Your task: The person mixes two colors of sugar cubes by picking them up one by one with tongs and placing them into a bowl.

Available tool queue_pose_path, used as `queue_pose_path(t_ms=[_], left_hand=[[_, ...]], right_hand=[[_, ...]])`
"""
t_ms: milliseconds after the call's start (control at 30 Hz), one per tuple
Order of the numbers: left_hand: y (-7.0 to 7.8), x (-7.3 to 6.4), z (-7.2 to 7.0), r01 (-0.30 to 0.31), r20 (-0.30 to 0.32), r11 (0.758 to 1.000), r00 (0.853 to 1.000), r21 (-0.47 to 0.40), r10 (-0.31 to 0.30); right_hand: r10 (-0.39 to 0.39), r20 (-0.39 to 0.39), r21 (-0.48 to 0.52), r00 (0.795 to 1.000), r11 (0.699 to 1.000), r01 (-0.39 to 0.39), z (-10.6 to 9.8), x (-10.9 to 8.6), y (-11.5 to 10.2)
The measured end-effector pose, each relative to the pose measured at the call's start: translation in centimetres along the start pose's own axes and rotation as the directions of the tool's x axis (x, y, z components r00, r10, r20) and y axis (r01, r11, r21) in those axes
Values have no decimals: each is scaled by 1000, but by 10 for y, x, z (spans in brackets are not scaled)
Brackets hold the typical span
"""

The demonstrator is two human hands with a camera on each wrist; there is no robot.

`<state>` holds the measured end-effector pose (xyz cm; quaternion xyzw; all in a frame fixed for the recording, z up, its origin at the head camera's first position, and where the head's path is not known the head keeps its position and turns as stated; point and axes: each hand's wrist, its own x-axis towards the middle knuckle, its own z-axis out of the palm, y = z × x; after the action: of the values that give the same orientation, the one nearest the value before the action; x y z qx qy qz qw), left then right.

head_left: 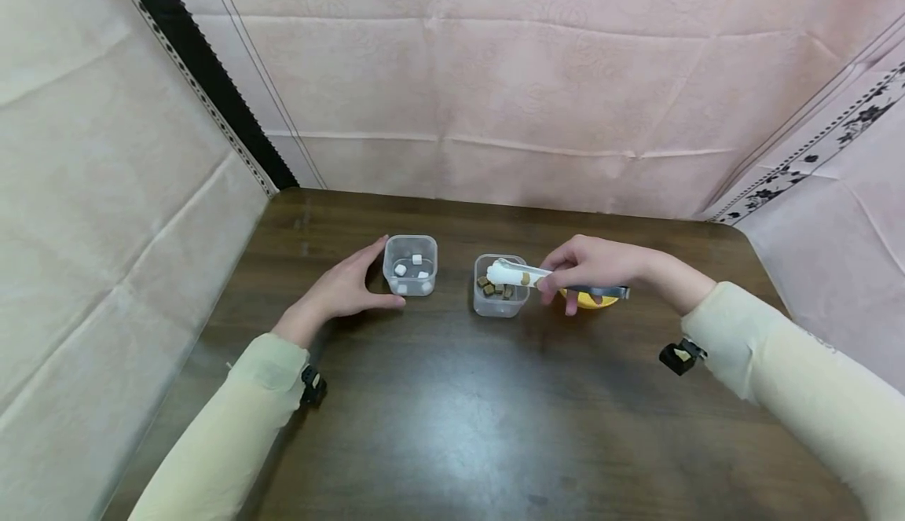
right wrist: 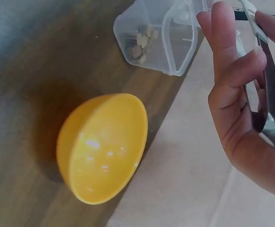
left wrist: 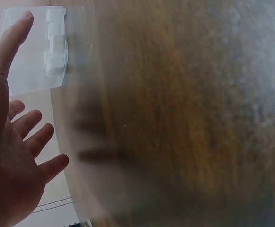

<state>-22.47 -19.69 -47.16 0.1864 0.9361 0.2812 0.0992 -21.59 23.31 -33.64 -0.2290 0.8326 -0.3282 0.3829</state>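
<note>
My left hand [head_left: 353,281] is spread beside a clear plastic box [head_left: 411,243] with several white cubes [head_left: 417,259] in it. Its index fingertip and thumb are right at the box's left side. In the left wrist view the thumb [left wrist: 12,40] overlaps the box wall, and the other fingers are apart and relaxed. Metal tongs [right wrist: 272,85] with white tips [head_left: 503,273] are gripped in my right hand [head_left: 583,266]. The tips are over a second clear box [head_left: 498,310], which contains several small brown cubes [head_left: 488,287].
A yellow bowl [right wrist: 106,146] stands on the brown wooden table [head_left: 438,411], partly hidden under my right hand in the head view. Pale cloth [head_left: 495,97] hangs behind the table's back edge, with more at both sides.
</note>
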Motion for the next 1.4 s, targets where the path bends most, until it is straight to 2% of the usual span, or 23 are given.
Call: queue_pose_path(t_ms=[300, 533, 800, 1200, 1400], left_hand=[[1, 2, 1, 3, -12, 1000, 1000, -18, -3], [1, 7, 2, 17, -23, 998, 1000, -61, -19], [0, 13, 2, -13, -51, 991, 999, -132, 6], [2, 17, 4, -29, -68, 952, 998, -304, 9], [2, 20, 6, -32, -72, 930, 997, -365, 6]], right_hand=[[6, 26, -49, 1000, 999, -5, -15, 10, -24], [10, 41, -72, 999, 997, -7, -22, 20, -35], [8, 50, -104, 999, 995, -2, -21, 34, -49], [-15, 66, -111, 998, 994, 22, -20, 50, -60], [5, 67, -127, 998, 992, 3, -21, 56, -63]])
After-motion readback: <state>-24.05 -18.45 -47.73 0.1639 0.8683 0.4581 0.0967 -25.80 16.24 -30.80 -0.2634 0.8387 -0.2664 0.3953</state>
